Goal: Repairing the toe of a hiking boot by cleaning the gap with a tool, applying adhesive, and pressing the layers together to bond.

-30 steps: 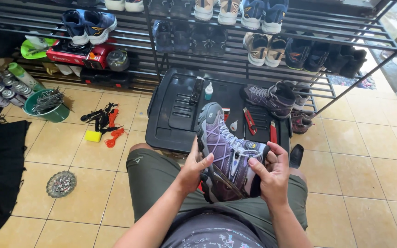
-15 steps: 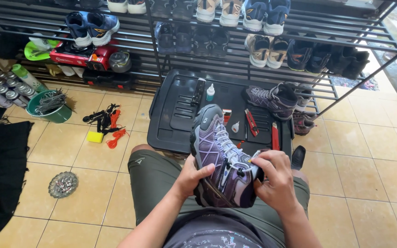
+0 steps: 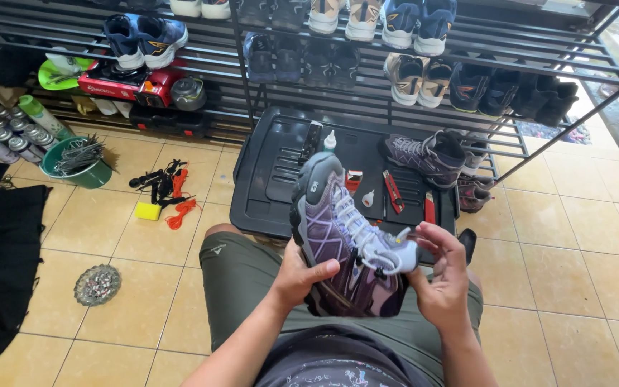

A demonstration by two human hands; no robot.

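A purple and grey hiking boot (image 3: 345, 236) is held over the lap, toe pointing to the far side, above olive shorts (image 3: 245, 287). The left hand (image 3: 302, 276) is clenched on the boot's left side near the heel, thumb laid across the upper. The right hand (image 3: 442, 279) is at the ankle collar, fingers half curled about the pale laces (image 3: 377, 247) and tongue; whether they are pinched tight cannot be told.

The boot is judged fairly heavy for a shoe, with a stiff sole and a softer, padded upper that gives under the thumb. The rubber toe cap is likely firm and grippy. The surest hold is judged to be under the sole or around the heel, not by the loose laces, which would let it swing.

Beyond the knees a black plastic tray (image 3: 266, 179) lies on the tiled floor, carrying a small white-capped bottle (image 3: 329, 142), a red-handled cutter (image 3: 394, 195) and a second boot (image 3: 428, 154) at its far right. At the far left, a red rectangular box (image 3: 120, 82) with pale lettering sits on the lowest shelf of the shoe rack (image 3: 367, 100). A row of silver canisters (image 3: 5, 132) stands further left, beside a green bucket (image 3: 80, 168). A yellow block (image 3: 148, 211) lies by orange cord on the floor.
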